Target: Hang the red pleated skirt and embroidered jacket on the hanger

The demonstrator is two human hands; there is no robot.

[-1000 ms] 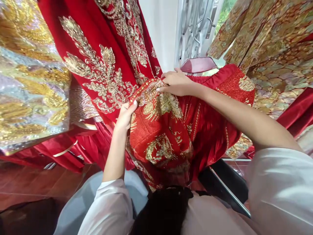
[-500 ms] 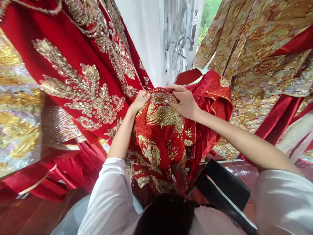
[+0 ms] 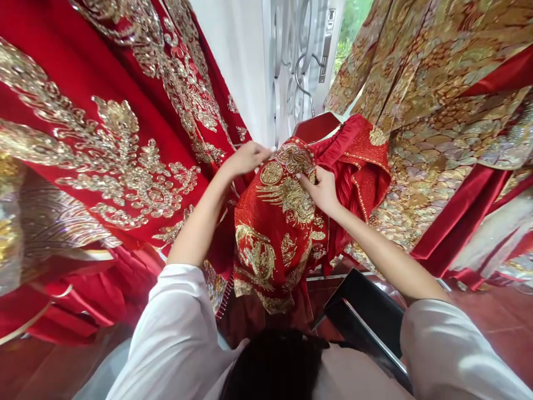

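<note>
A red jacket [image 3: 275, 216] with gold embroidery hangs in front of me. Its hanger shows a dark red board [image 3: 316, 126] and a metal hook [image 3: 303, 83]. My right hand [image 3: 322, 191] pinches the jacket's front near the gold motif, thumb on the outer face. At the collar's left side, my left hand [image 3: 250, 158] has its fingers stretched toward the cloth; it grips nothing that I can see. The ends of its fingers are close to the collar, and whether they touch is unclear.
On the left hangs a red garment [image 3: 166, 150] with sequin sprays. Gold patterned garments [image 3: 449, 122] hang on the right. Behind is a white metal door [image 3: 287, 61] with a lock plate. A black box-like object [image 3: 370, 311] stands on the tiled floor [image 3: 495, 322].
My left hand has let go of the collar's edge and drawn off to the left. My right hand has slid lower on the front. The round gold emblem is now uncovered.
</note>
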